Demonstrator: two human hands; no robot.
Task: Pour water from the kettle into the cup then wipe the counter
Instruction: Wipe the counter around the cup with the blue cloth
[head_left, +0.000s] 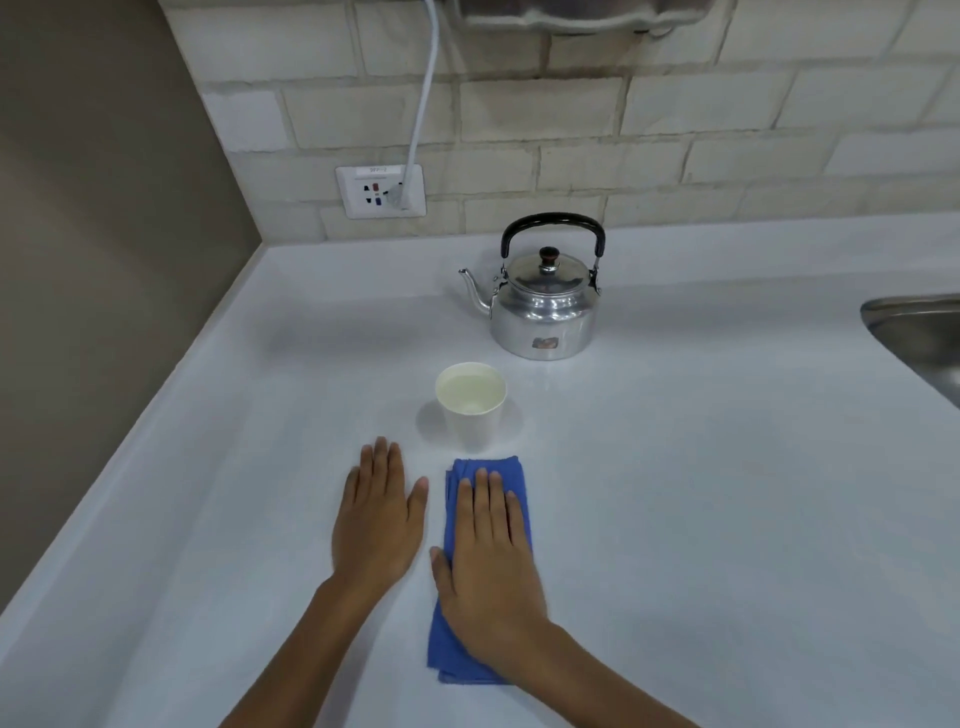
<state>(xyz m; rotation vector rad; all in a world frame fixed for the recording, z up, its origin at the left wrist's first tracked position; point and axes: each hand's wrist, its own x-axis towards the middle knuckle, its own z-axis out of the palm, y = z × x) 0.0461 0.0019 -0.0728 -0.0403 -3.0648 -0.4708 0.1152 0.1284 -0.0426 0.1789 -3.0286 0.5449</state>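
Observation:
A shiny metal kettle (545, 306) with a black handle stands upright near the back of the white counter (701, 493), spout pointing left. In front of it sits a white paper cup (471, 405) holding water. A folded blue cloth (457, 644) lies just in front of the cup. My right hand (488, 561) rests flat on top of the cloth, fingers straight and together, not gripping. My left hand (376, 514) lies flat on the bare counter beside the cloth, palm down, holding nothing.
A steel sink (919, 332) cuts into the counter at the right edge. A wall socket (379, 191) with a white cable (423, 93) plugged in sits on the tiled back wall. A brown side wall closes off the left.

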